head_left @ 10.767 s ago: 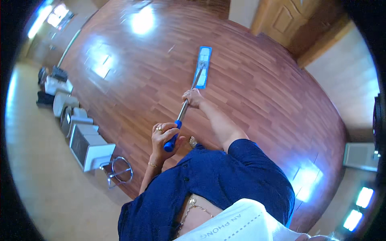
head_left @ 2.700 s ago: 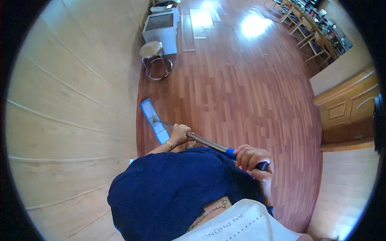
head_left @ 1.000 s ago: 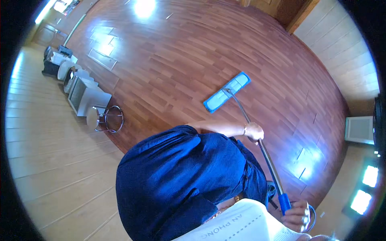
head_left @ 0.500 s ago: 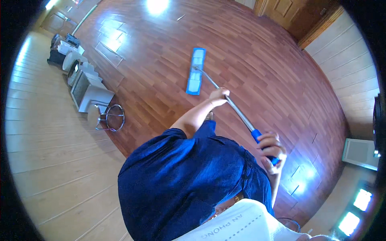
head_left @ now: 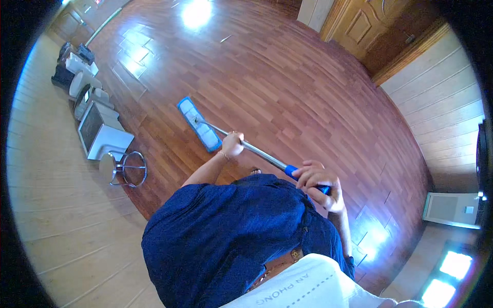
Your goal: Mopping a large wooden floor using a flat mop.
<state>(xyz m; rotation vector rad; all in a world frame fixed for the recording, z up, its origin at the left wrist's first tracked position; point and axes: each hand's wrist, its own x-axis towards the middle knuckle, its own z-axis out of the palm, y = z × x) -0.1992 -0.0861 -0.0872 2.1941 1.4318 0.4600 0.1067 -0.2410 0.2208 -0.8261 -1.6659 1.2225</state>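
Observation:
A flat mop (head_left: 264,156) with a silver pole and blue grip slants across in front of me. Its long blue-rimmed head (head_left: 208,135) with a pale top lies flat on the wooden floor, ahead and to the left. My left hand (head_left: 233,144) is wrapped round the pole, partway down toward the head. My right hand (head_left: 319,183) grips the blue handle near its upper end, and its fingers curl over it. The pole end shows dark just under my right palm.
Along the left wall stand a chrome-legged stool (head_left: 123,168), a white box-shaped appliance (head_left: 107,134) and several other items. A wooden door (head_left: 362,31) is at the far right. A pale cabinet-like unit (head_left: 452,209) stands at the right wall. Light glares off the brown plank floor (head_left: 287,92).
The mop head has swung left and nearer, turning its slant the other way. Both hands moved left with the pole, the left one lower in view, the right one slightly higher.

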